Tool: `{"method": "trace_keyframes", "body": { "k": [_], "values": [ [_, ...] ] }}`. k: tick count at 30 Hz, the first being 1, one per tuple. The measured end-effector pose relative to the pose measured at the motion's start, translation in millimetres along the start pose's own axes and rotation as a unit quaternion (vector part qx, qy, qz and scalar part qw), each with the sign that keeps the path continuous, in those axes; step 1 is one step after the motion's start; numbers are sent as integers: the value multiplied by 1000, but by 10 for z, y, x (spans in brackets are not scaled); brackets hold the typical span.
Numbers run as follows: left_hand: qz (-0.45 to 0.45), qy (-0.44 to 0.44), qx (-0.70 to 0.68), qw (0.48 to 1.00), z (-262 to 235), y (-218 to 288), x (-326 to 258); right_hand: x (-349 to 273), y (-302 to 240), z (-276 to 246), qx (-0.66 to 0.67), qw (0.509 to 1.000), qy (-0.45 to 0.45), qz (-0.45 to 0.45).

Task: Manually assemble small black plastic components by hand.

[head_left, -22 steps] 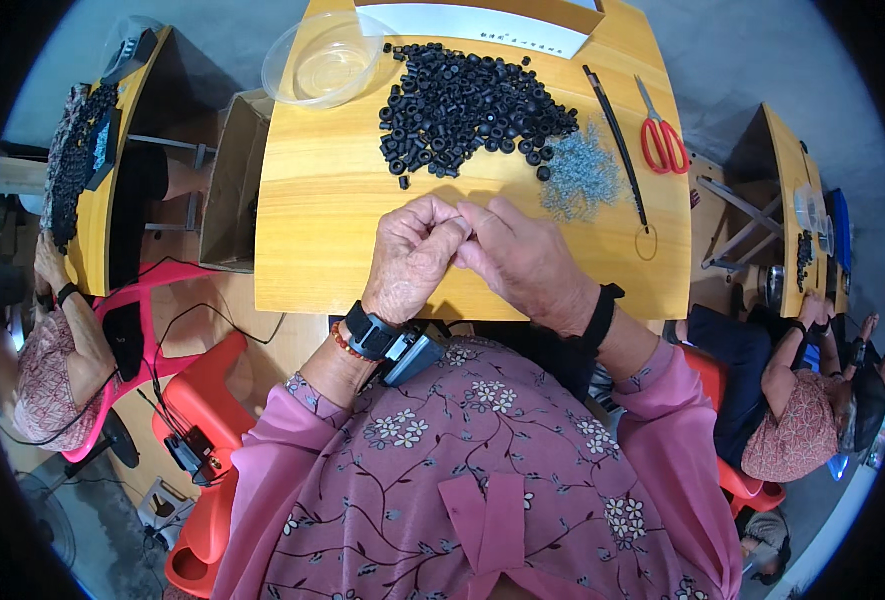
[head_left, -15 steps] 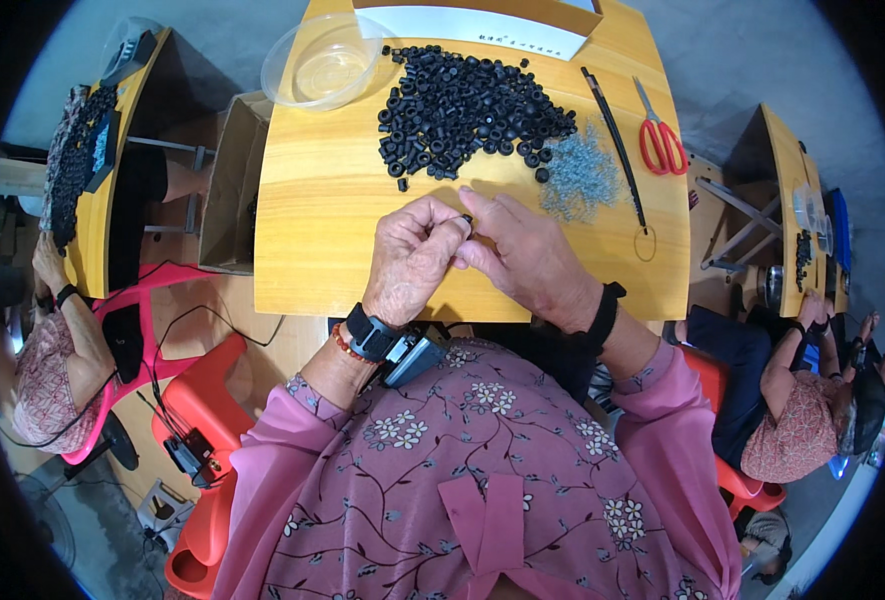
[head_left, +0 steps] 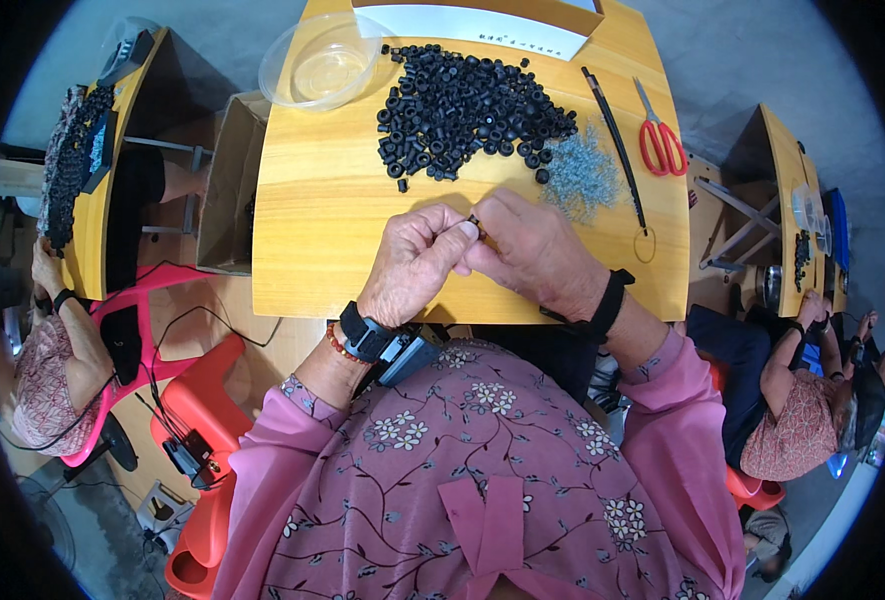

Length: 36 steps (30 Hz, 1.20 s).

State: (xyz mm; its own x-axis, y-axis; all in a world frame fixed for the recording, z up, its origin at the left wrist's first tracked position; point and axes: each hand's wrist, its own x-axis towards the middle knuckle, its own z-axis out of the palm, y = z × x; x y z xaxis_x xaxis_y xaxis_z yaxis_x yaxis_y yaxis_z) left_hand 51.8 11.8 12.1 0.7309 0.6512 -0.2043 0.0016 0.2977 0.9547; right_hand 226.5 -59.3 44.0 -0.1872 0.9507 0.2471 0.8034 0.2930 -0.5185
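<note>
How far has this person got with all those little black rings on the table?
Hard to say what is finished: no pile of completed pieces shows. Right now the left hand and right hand meet over the wooden table, pinching one small dark piece between the fingertips. A large heap of black rings and a pile of small metal bits remain, so much looks left.

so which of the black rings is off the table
The small black ring pinched between the fingertips of both hands, left hand, right hand; the others lie in the pile.

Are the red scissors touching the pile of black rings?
Apart. In the head view the red scissors lie right of the black rings, with a black rod and bare table between.
</note>
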Motion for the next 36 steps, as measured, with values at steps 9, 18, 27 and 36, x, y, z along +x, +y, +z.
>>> {"method": "trace_keyframes", "body": {
  "k": [9, 18, 27, 36],
  "values": [
    [15, 8, 46, 999, 77, 28, 2, -1, 57, -42, -42, 998, -40, -40],
    [0, -7, 50, 999, 52, 45, 37, -29, 30, 29, -30, 999, -24, -12],
    [5, 19, -127, 992, -25, -6, 33, -113, 64, -161, 36, 991, 71, 111],
    [49, 54, -203, 976, -100, 65, -104, -179, 469, -224, -139, 977, 53, 154]
  ]
}}
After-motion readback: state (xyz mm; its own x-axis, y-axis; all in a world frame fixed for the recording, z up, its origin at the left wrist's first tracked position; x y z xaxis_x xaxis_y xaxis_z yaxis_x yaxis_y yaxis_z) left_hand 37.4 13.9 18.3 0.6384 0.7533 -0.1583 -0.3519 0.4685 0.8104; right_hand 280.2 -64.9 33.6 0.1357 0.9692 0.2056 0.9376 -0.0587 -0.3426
